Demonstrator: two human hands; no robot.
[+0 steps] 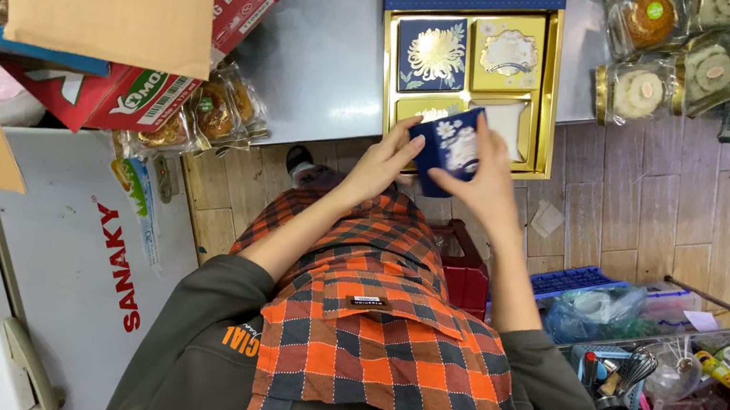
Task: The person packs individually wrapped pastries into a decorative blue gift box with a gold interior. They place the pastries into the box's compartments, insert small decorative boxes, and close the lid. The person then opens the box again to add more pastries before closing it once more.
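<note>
While both hands grip it | small blue box tilted | above gold tray

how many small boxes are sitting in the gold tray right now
3: a dark blue floral box at the top left, a gold box at the top right, and a gold one at the lower left, partly hidden behind the left hand.

A small navy box with pale floral print was held tilted between the left hand and the right hand, just above the near edge of a gold gift tray. The tray lay flat on the grey bench, its compartments holding one navy and one gold box.
</note>
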